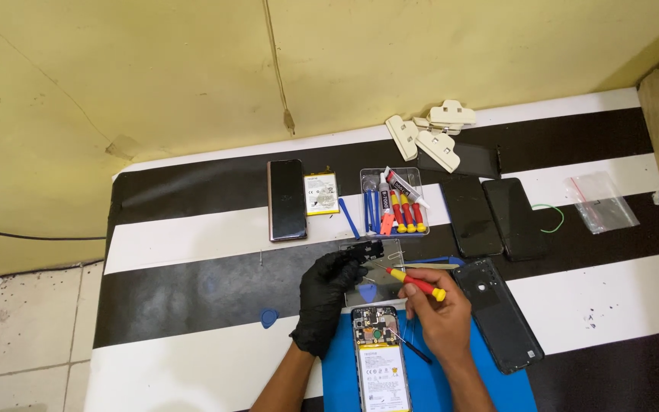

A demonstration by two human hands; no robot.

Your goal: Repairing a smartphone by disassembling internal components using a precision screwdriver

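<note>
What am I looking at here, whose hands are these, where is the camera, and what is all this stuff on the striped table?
This is one view from a camera on a person's head, looking down at their own two hands. The left hand, in a black glove, holds a small black part. The bare right hand holds a red and yellow screwdriver. Below them an opened phone, its insides showing, lies on a blue mat. The black and white striped table also carries a clear tray of tools, several dark phones or screens, a black back cover, white clips and a blue pick.
</note>
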